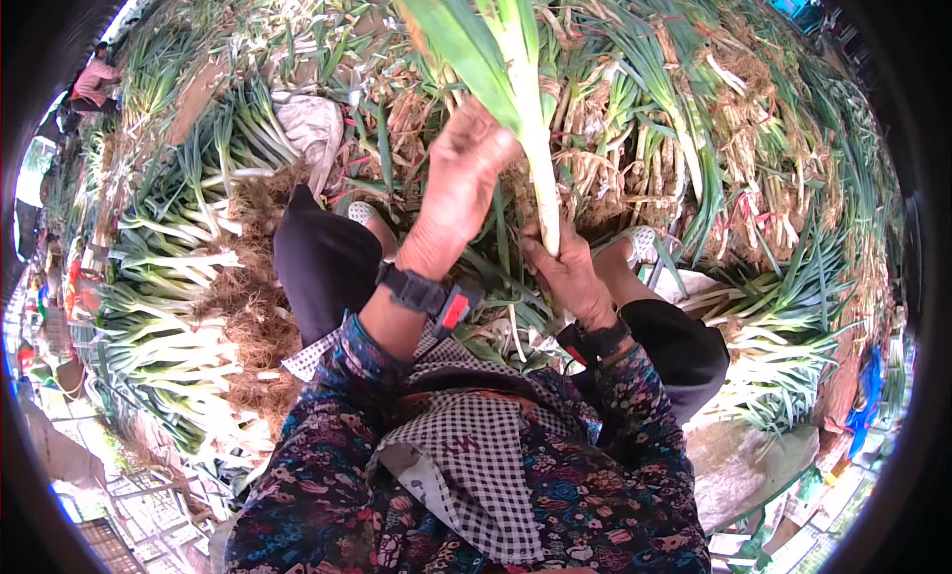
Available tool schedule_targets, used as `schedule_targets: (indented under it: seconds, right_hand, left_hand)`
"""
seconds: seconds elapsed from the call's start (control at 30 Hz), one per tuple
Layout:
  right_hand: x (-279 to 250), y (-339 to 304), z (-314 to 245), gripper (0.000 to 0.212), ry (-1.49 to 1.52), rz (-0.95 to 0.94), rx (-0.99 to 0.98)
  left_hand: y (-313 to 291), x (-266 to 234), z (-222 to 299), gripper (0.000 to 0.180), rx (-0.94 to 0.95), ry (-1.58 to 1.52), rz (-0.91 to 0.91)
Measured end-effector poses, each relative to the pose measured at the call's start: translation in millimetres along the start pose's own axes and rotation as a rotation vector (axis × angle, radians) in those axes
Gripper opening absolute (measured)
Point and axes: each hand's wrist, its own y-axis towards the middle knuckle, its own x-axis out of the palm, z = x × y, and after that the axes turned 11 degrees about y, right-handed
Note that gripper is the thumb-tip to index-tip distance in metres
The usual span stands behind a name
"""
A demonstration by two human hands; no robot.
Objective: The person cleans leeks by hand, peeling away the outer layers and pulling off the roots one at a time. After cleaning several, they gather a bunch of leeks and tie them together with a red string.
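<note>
A long leek (540,158) with a white shaft and broad green leaves stands tilted in front of me. My right hand (573,277) is closed round its lower white end. Beside the shaft, just under a wide leaf, is my left hand (464,168). Its fingers are curled and slightly blurred, and whatever lies between them is hidden. Leek trimmings (506,341) lie between my legs, below the hands.
Leeks with brown roots lie in a row (188,306) at my left, and a stack of leeks (778,346) sits at my right. Bundled leeks (635,118) cover the ground ahead. A white sack (309,128) lies front left. A person in pink (94,81) is far left.
</note>
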Motion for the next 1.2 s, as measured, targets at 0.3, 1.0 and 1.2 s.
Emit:
schedule_targets:
  seconds: [0.3,1.0,1.2]
  right_hand:
    - [16,-21,11,0.013,-0.072,0.117,-0.096]
    - [-11,9,33,0.022,-0.333,0.191,-0.481]
    - [8,-10,23,0.012,-0.166,0.081,-0.283]
  left_hand:
    - [-15,11,-14,0.039,0.101,0.277,-0.074]
    - [-50,-12,9,0.025,-0.560,0.775,-0.998]
    - [37,-81,47,0.042,0.015,0.631,0.372]
